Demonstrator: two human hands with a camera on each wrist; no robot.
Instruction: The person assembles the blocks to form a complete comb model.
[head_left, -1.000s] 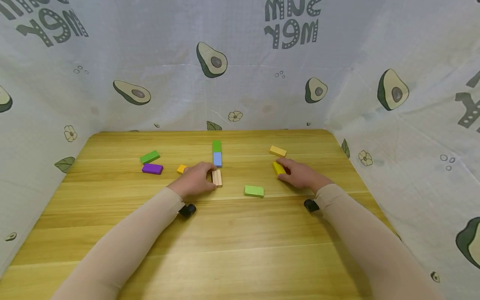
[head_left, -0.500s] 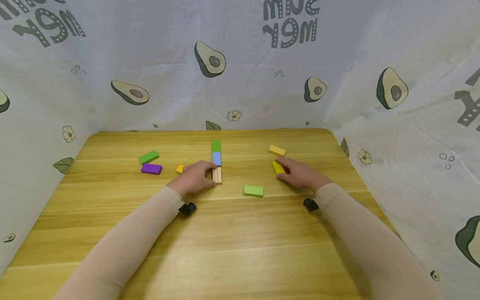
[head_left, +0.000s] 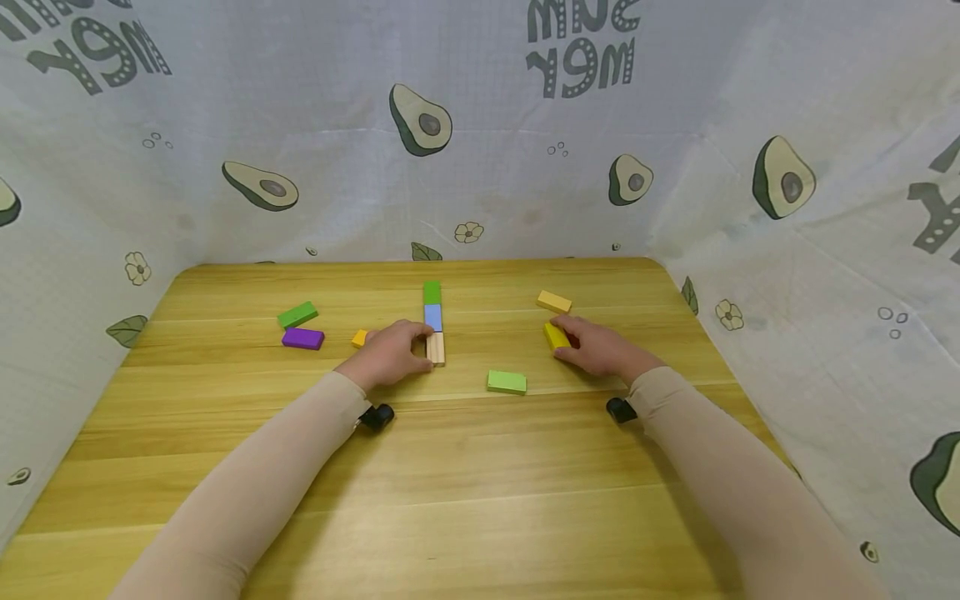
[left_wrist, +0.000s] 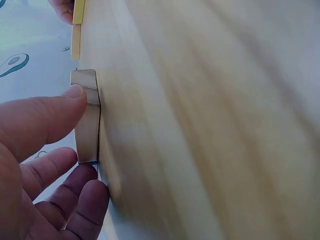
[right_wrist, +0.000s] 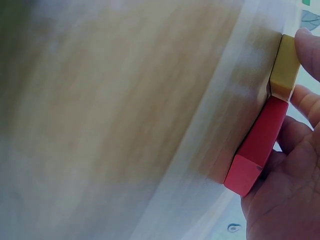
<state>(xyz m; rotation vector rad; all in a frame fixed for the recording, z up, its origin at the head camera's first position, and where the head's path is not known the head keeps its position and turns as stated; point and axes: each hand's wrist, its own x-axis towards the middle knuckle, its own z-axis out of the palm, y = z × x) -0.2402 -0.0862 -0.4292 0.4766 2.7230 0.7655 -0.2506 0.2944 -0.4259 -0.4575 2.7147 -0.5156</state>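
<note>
My left hand pinches a plain wooden block between thumb and fingers. That block's far end meets a blue block, with a green block behind in the same line. In the left wrist view, the thumb rests against the wooden block and the fingers curl at its end. My right hand grips a yellow block. The right wrist view shows the yellow block end to end with a red block beside the palm; the hand hides the red one from the head view.
A light green block lies between the hands, and a pale orange block lies behind the right one. Left of the left hand are an orange block, a purple block and another green block. Patterned cloth surrounds the table.
My left hand has slid the wooden block slightly away from me, closing the small gap to the blue block. The right hand still holds the yellow block in the same place.
</note>
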